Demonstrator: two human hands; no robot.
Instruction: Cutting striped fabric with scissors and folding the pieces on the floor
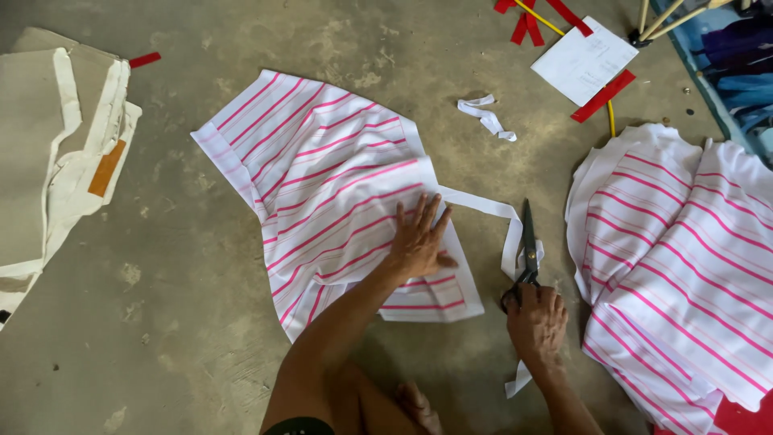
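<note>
Two hands busy — right hand (537, 322) grips scissors (527, 246), blades pointing away.

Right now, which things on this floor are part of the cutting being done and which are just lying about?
In use:
left hand, pressed flat on the striped fabric piece
right hand, holding the black scissors
white strip trailing from the fabric's edge

Lying about:
striped fabric pile
beige cloth stack
white scrap
sheet of paper
red strips
</note>
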